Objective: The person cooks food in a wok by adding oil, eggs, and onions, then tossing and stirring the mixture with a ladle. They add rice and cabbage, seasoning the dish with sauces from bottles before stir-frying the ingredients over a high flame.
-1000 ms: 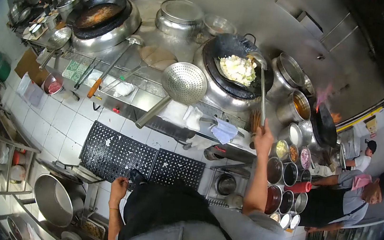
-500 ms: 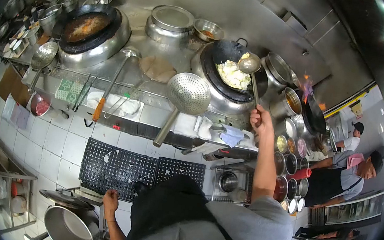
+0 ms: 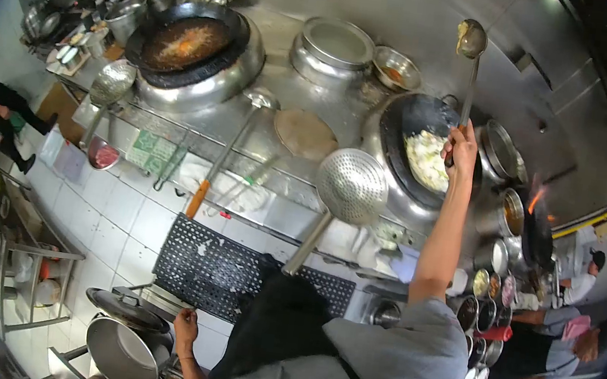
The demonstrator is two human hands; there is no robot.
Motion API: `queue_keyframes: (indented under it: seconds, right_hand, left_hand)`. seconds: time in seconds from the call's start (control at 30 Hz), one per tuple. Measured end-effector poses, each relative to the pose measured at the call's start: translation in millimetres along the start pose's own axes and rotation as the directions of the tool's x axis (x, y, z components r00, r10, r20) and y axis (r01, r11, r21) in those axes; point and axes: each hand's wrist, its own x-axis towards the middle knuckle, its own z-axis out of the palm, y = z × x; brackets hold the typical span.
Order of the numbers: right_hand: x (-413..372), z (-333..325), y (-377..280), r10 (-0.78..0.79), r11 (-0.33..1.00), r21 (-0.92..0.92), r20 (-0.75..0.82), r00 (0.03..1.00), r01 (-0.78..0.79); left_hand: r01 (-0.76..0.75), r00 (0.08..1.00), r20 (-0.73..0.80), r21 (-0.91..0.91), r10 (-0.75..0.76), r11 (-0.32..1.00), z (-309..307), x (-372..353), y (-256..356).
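Note:
My right hand (image 3: 461, 150) is closed round the brown handle of a long metal ladle (image 3: 471, 85). The ladle's bowl is raised high against the steel back wall, with a bit of pale yellow food at its rim. Below and behind that hand, a black wok (image 3: 412, 116) on the right-hand burner holds a heap of white and yellowish food (image 3: 427, 159), partly hidden by my hand and forearm. My left hand (image 3: 186, 327) hangs low beside my apron, its fingers curled in with nothing visible in them, near a lidded pot (image 3: 128, 310) and a large open pot (image 3: 118, 352).
A perforated strainer (image 3: 353, 186) juts over the counter's front edge. Another wok (image 3: 189, 43) with brown liquid stands left. A spatula with an orange handle (image 3: 198, 199) leans on the counter. Flames (image 3: 536, 199) rise at right, near a co-worker (image 3: 541, 351). A black mat (image 3: 211, 261) covers the floor.
My right hand has lifted the ladle from over the wok up towards the back wall. The whole view has shifted, so the stove sits further right. My left hand stays low and curled.

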Motion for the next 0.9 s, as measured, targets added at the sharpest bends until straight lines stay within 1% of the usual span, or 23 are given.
queue_keyframes:
  seconds: [0.03,0.07,0.13,0.17,0.2,0.23,0.27,0.3,0.33,0.37,0.4,0.43,0.47,0.5,0.53,0.57,0.6,0.63,0.67,0.7,0.73,0.8,0.9]
  right_hand:
    - [26.8,-0.6,15.7,0.053,0.991,0.114,0.104,0.993,-0.065]
    - [64.2,-10.3,43.2,0.164,0.963,0.189,0.154,0.974,-0.192]
    - [139.5,-27.0,97.2,0.353,0.85,0.307,0.273,0.895,-0.428]
    - [148.1,1.6,108.9,0.286,0.917,-0.302,0.037,0.958,-0.262]
    - [149.2,34.9,119.2,0.077,0.566,-0.814,-0.102,0.992,-0.128]
    - [151.7,42.4,124.5,0.181,0.748,-0.627,-0.124,0.976,-0.218]
    - [148.5,49.7,123.3,0.146,0.76,-0.622,-0.121,0.982,-0.19]
    - [140.5,56.2,121.4,0.11,0.772,-0.617,-0.109,0.988,-0.154]
    - [130.5,62.7,119.0,0.081,0.782,-0.611,-0.099,0.992,-0.125]
    - [126.1,68.7,112.9,0.147,0.846,-0.508,-0.068,0.987,-0.161]
    - [121.9,74.1,103.2,0.244,0.91,-0.35,0.022,0.969,-0.221]
    - [117.2,83.5,101.2,0.259,0.935,-0.271,0.074,0.963,-0.23]
    - [113.2,95.3,99.6,0.264,0.952,-0.192,0.126,0.956,-0.238]
    - [107.3,111.9,99.2,0.273,0.956,-0.156,0.153,0.95,-0.25]
    - [101.4,128.8,101.4,0.283,0.957,-0.12,0.186,0.941,-0.264]
    - [100.6,145.0,110.7,0.308,0.947,-0.161,0.204,0.929,-0.279]
    - [98.0,162.3,117.5,0.362,0.931,-0.13,0.219,0.906,-0.34]
    - [96.9,174.1,125.1,0.418,0.908,-0.101,0.238,0.877,-0.406]
    - [101.7,181.3,130.8,0.468,0.882,-0.075,0.254,0.847,-0.465]
    - [130.0,167.9,147.6,0.561,0.502,0.326,0.581,0.589,-0.801]
    - [154.1,157.5,164.0,0.365,-0.129,0.421,0.862,0.352,-0.898]
    - [133.7,164.4,129.5,0.374,-0.28,0.596,0.79,0.486,-0.752]
    - [124.1,164.2,107.9,0.419,-0.169,0.626,0.745,0.52,-0.761]
  left_hand:
    - [0.081,0.997,0.005,-0.029,-0.081,0.996,3.2,1.1,-8.8]
    - [0.065,0.998,-0.003,-0.022,-0.065,0.998,-0.9,-2.0,1.1]
    - [0.151,0.989,0.013,-0.137,-0.15,0.979,6.7,0.6,-18.4]
    - [0.216,0.976,0.022,-0.148,-0.215,0.965,7.6,1.1,-20.3]
    - [0.183,0.983,-0.006,-0.131,-0.186,0.974,6.5,-0.1,-15.9]
    - [0.151,0.988,-0.029,-0.109,-0.155,0.983,-1.3,-5.6,-8.0]
    - [0.121,0.99,-0.057,-0.096,-0.127,0.988,-5.6,-9.6,2.2]
    - [0.189,0.978,-0.07,-0.067,-0.194,0.98,-9.8,-9.4,6.5]
    - [0.159,0.978,-0.116,-0.114,-0.172,0.981,-10.3,-12.0,-2.6]
    - [0.174,0.974,-0.128,-0.115,-0.188,0.978,-11.9,-13.5,-5.4]
    - [0.186,0.97,-0.139,-0.112,-0.2,0.976,-16.6,-12.8,-9.2]
    - [0.201,0.969,-0.118,-0.122,-0.215,0.972,-19.9,-7.5,-11.0]
    - [0.215,0.969,-0.095,-0.137,-0.228,0.967,-20.1,0.0,-12.6]
    - [0.231,0.967,-0.073,-0.153,-0.244,0.961,-18.6,7.2,-15.0]
    - [0.225,0.969,-0.079,-0.115,-0.235,0.967,-12.3,21.7,-22.3]
    - [0.226,0.968,-0.092,-0.076,-0.233,0.971,-10.2,33.3,-31.4]
    - [0.159,0.985,-0.078,0.062,-0.154,0.985,-32.4,39.2,35.6]
    - [0.134,0.99,-0.047,0.057,-0.132,0.989,-26.4,54.3,8.1]
    - [0.066,0.995,-0.077,-0.025,-0.068,0.998,-26.1,64.9,11.7]
    - [0.119,0.993,-0.018,0.004,-0.119,0.993,-28.1,79.9,12.2]
    - [0.119,0.993,0.0,-0.033,-0.119,0.992,-41.3,86.4,38.5]
    - [0.077,0.997,-0.02,0.005,-0.076,0.997,-42.7,105.6,25.4]
    - [0.086,0.996,0.049,-0.131,-0.08,0.988,-54.1,122.0,9.0]
